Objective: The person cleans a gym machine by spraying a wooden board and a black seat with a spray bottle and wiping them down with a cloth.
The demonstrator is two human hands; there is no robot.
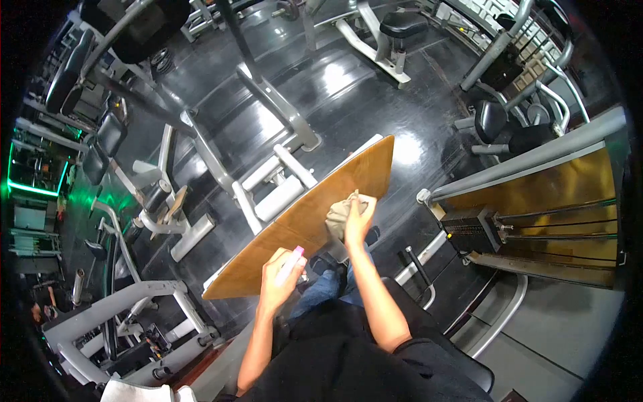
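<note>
My left hand [276, 281] is wrapped round a small white bottle [289, 265] with a pink top, held near the lower left part of a wooden board [305, 216]. My right hand [360, 224] grips a crumpled beige cloth [338, 213], which lies against the right half of the board. The board is tilted and fixed to a grey metal frame [278, 197]. My fingers hide part of the bottle and part of the cloth.
Below the board are my jeans [318, 291] and dark shoes. At right stands a weight stack [469, 233] with metal rods and a grey frame. Several gym machines with black pads [404, 25] stand around on the dark, shiny floor [321, 110].
</note>
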